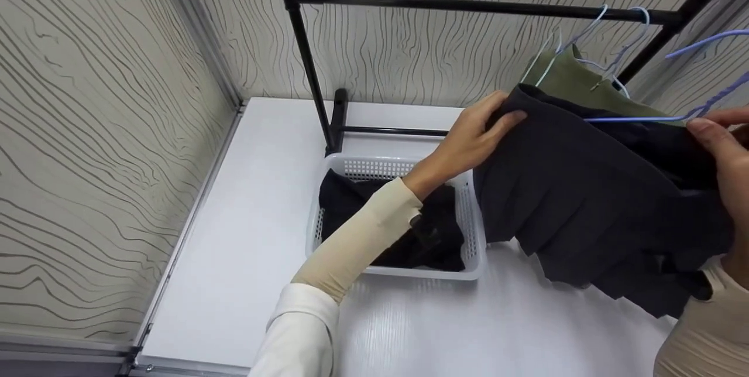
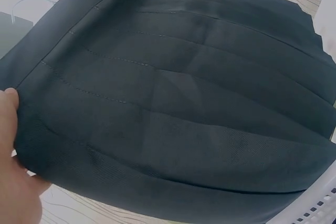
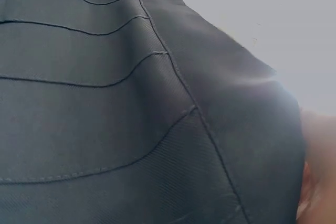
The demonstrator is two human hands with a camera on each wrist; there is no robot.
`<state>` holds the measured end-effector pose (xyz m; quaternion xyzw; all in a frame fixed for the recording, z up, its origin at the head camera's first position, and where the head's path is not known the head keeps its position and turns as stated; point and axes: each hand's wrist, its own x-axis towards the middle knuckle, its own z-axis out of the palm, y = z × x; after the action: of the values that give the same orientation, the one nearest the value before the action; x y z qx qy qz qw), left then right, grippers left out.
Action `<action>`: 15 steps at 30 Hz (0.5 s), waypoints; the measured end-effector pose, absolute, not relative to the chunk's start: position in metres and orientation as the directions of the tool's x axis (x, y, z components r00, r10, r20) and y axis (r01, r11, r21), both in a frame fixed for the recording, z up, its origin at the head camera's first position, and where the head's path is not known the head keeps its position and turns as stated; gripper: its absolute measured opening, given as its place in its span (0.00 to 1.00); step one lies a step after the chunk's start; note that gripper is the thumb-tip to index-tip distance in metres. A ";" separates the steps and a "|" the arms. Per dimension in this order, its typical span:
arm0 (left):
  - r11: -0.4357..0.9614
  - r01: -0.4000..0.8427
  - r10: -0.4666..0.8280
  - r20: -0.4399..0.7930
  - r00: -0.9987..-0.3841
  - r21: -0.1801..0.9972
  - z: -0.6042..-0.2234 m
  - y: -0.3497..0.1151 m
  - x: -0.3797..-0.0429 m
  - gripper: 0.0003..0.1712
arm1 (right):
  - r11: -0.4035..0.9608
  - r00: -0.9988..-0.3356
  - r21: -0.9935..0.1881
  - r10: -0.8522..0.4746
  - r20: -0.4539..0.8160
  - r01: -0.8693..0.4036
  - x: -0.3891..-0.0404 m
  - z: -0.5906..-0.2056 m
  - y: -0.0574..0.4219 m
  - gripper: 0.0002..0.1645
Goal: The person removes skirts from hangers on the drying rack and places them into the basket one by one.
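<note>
A dark pleated skirt (image 1: 585,189) hangs between the two hands, its waistband up and its pleats fanning down. My left hand (image 1: 477,131) pinches the waistband at the left corner, thumb in front; the left wrist view shows this hand (image 2: 18,156) at the same corner. A blue wire hanger (image 1: 638,119) has one arm in the waist opening. At the right edge my right hand (image 1: 731,160) pinches the hanger by its twisted neck, beside the skirt's other end. In the right wrist view the waistband (image 3: 226,98) covers most of that hand.
A black clothes rack (image 1: 468,3) stands at the back, with a green garment (image 1: 603,84) and wire hangers (image 1: 629,43) at its right end. Below the left forearm, a white basket (image 1: 427,274) holds dark clothing (image 1: 351,195) on the white table (image 1: 234,248). Patterned walls (image 1: 88,131) enclose it.
</note>
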<state>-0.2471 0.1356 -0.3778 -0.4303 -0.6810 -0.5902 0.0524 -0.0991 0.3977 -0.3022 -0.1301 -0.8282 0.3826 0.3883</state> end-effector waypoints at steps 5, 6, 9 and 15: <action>-0.063 0.645 0.502 0.582 -0.639 0.762 -0.380 0.132 -0.248 0.11 | 0.632 -0.670 -0.773 0.554 0.495 -0.048 -0.104 -0.302 0.391 0.25; -0.062 0.645 0.499 0.583 -0.641 0.762 -0.380 0.131 -0.248 0.11 | 0.632 -0.671 -0.773 0.553 0.494 -0.048 -0.105 -0.302 0.390 0.24; -0.058 0.649 0.491 0.588 -0.643 0.758 -0.380 0.128 -0.248 0.12 | 0.665 -0.666 -0.744 0.523 0.532 -0.071 -0.109 -0.303 0.387 0.20; -0.052 0.664 0.463 0.607 -0.646 0.746 -0.376 0.122 -0.250 0.12 | 0.744 -0.641 -0.638 0.395 0.658 -0.197 -0.116 -0.301 0.382 0.09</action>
<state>-0.2497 0.1218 -0.3764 -0.4121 -0.6833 -0.5968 0.0842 -0.1161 0.3823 -0.3007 -0.0594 -0.8344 0.3527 0.4194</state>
